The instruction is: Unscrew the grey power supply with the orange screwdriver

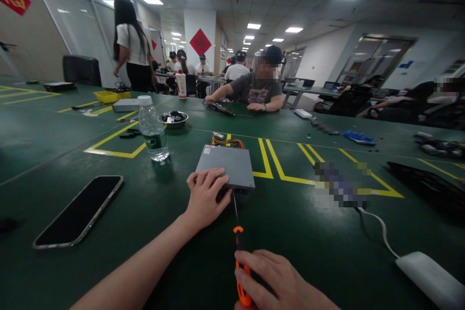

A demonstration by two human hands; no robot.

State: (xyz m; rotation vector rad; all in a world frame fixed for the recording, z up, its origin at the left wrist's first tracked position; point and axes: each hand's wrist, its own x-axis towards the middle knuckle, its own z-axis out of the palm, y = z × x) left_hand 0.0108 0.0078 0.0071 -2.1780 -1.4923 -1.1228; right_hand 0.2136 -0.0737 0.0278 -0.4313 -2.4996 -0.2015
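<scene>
A grey metal computer power supply [228, 164] lies on the green table in front of me, its bundle of coloured cables [232, 142] at the far side. My left hand [209, 193] grips its near left corner, fingers on the top face and thumb at the near side. In my right hand [271, 276] is a screwdriver [239, 242] with an orange and black handle. Its thin shaft points away from me, and the tip is at the near face of the power supply. Whether the tip sits in a screw is too small to tell.
Left of the power supply stand a water bottle [152, 131] and a metal bowl [174, 119] of dark parts. A phone [80, 210] lies nearer. At right, a white power bank [432, 276] trails a cable. A person [256, 87] works across the table [145, 271].
</scene>
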